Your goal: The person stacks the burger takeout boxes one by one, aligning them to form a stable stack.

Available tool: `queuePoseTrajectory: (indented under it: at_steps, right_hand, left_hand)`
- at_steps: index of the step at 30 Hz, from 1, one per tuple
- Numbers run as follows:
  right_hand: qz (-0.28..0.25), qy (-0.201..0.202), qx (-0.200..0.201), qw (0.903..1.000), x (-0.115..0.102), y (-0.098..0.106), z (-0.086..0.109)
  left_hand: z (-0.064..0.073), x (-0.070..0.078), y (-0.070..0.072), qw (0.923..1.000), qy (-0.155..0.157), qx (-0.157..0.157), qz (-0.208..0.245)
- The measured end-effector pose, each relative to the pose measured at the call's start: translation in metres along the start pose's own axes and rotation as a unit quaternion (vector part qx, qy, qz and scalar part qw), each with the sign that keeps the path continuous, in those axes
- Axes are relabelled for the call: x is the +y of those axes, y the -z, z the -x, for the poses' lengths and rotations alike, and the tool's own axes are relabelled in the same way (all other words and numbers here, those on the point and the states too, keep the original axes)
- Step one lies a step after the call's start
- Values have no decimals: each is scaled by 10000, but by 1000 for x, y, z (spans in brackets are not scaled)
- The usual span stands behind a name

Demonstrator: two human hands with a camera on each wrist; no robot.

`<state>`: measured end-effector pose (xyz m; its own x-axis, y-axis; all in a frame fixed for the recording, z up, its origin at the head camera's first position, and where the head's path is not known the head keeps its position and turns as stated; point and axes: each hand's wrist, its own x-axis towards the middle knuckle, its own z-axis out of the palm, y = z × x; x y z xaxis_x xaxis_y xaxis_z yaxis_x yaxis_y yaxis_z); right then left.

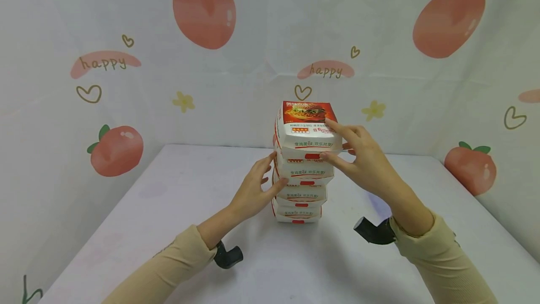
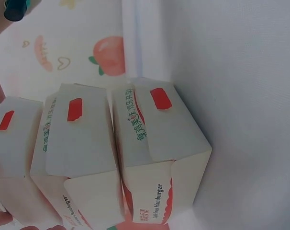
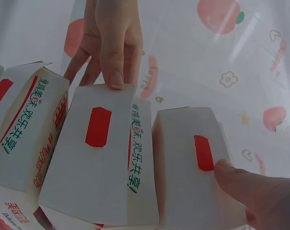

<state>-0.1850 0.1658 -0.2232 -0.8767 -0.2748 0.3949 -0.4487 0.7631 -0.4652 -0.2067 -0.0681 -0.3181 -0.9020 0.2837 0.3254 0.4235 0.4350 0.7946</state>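
Several white paper hamburger boxes with red tabs stand in a slightly uneven stack. The top box (image 1: 307, 136) carries a red burger picture on its lid. My right hand (image 1: 366, 162) holds this top box at its right side, the thumb on the front edge and the index finger up by the lid. Against the left side of the second box (image 1: 304, 172) rests my left hand (image 1: 252, 189), fingers extended and thumb at the front corner. In the left wrist view, the bottom box (image 2: 157, 129) stands on the table. The far sides of the boxes are hidden.
The stack stands on a white-covered table (image 1: 202, 177). Behind it hangs a pale cloth (image 1: 261, 27) printed with peaches, hearts and flowers. A black wrist device (image 1: 375, 231) sits under the right forearm, another (image 1: 228, 256) under the left.
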Motion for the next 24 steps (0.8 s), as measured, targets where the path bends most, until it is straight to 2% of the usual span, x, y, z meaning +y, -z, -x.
queuePoseTrajectory:
  at_steps: [24]
  right_hand:
    - [-87, 77, 12, 9999, -2, 1, 1]
  left_hand:
    - [0, 1, 1, 10000, 7, 10, -16]
